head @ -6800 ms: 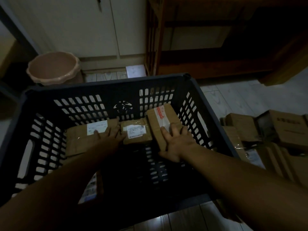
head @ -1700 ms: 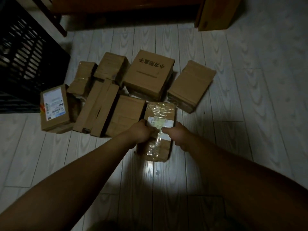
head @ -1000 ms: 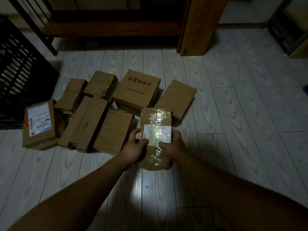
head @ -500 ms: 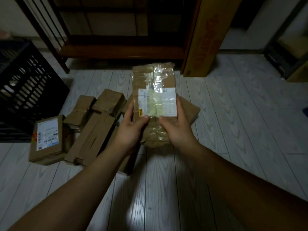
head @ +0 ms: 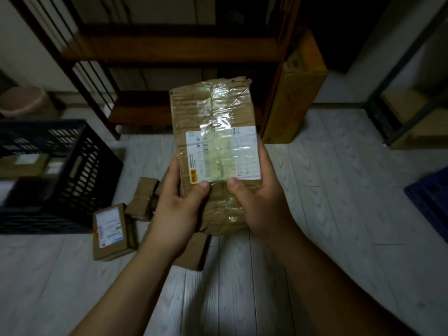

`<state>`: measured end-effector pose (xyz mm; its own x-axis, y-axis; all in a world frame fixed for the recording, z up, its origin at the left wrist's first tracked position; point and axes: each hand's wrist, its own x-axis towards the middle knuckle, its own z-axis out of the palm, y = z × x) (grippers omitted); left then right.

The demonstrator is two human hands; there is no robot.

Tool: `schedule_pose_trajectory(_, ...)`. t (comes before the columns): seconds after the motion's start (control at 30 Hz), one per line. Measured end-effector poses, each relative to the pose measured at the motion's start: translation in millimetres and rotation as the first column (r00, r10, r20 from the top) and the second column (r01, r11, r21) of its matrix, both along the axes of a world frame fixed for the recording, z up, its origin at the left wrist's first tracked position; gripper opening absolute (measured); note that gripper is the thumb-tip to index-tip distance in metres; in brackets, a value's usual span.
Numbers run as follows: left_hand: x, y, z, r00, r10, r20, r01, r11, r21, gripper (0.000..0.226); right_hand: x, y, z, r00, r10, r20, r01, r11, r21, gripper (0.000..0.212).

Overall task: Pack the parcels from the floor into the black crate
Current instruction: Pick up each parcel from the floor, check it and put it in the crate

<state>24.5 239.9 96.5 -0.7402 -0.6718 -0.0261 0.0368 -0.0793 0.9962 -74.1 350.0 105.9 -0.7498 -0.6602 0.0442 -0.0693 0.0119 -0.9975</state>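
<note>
A taped brown parcel (head: 208, 112) with a white label is held up in front of me, well above the floor. My left hand (head: 179, 209) grips its lower left side, thumb on the label's corner. My right hand (head: 260, 202) grips its lower right side, thumb on the front. The black crate (head: 80, 170) stands on the floor at the left, with a few labelled parcels (head: 26, 163) lying inside. More parcels stay on the floor below my hands: one with a white label (head: 110, 231) and several brown ones (head: 143, 197), partly hidden by my arms.
A dark wooden shelf unit (head: 169, 52) stands behind the parcel. A tall yellow-brown carton (head: 293, 100) leans beside it. A pink bin (head: 23, 103) sits at the far left, a blue crate (head: 429, 197) at the right edge, a metal rack (head: 397, 93) at the back right.
Both hands have lifted the taped parcel off the floor pile and raised it higher toward my face. My view has swung left, bringing the black crate's inside into sight.
</note>
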Motion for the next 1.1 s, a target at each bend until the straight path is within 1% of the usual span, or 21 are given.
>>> schedule_pose_trajectory(0.13, 20, -9, 136, 0.998, 0.009, 0.059, -0.009, 1.0, -0.013, 0.053, 19, -8, 130, 1.0, -0.009, 0.009, 0.008, 1.0, 0.018, 0.073)
schedule_pose_trajectory(0.23, 50, -10, 241, 0.994, 0.014, 0.108, -0.014, 1.0, -0.001, 0.062, 46, -8, 232, 0.999, 0.014, 0.043, -0.015, 0.999, 0.03, 0.074)
schedule_pose_trajectory(0.3, 74, -6, 303, 0.99, 0.019, 0.143, -0.019, 1.0, 0.001, 0.062, 69, -5, 294, 0.999, 0.024, 0.049, -0.026, 0.999, 0.047, 0.073)
schedule_pose_trajectory(0.37, 98, 1, 355, 0.985, 0.028, 0.172, -0.03, 1.0, 0.01, 0.059, 91, 0, 343, 0.998, 0.04, 0.052, -0.043, 0.997, 0.056, 0.072)
schedule_pose_trajectory(0.47, 126, 11, 415, 0.983, 0.042, 0.181, -0.047, 0.999, 0.024, 0.059, 119, 8, 394, 0.997, 0.066, 0.029, -0.067, 0.997, 0.043, 0.072)
schedule_pose_trajectory(0.63, 168, 28, 470, 0.981, 0.098, 0.165, -0.102, 0.995, 0.014, 0.062, 151, 15, 445, 0.987, 0.152, 0.058, -0.15, 0.988, -0.043, 0.072)
schedule_pose_trajectory(0.77, 198, 34, 499, 0.965, 0.217, 0.15, -0.216, 0.976, -0.024, 0.058, 174, 11, 468, 0.971, 0.232, 0.047, -0.23, 0.972, -0.051, 0.077)
schedule_pose_trajectory(0.83, 212, 29, 510, 0.956, 0.256, 0.142, -0.255, 0.967, -0.029, 0.06, 185, 5, 478, 0.961, 0.274, 0.04, -0.272, 0.961, -0.056, 0.076)
schedule_pose_trajectory(0.97, 240, 6, 525, 0.944, 0.304, 0.13, -0.301, 0.953, -0.043, 0.057, 208, -22, 497, 0.939, 0.343, 0.027, -0.34, 0.938, -0.07, 0.072)
schedule_pose_trajectory(1.1, 274, -40, 534, 0.938, 0.334, 0.091, -0.33, 0.942, -0.055, 0.055, 237, -73, 505, 0.925, 0.38, -0.016, -0.38, 0.92, -0.096, 0.07)
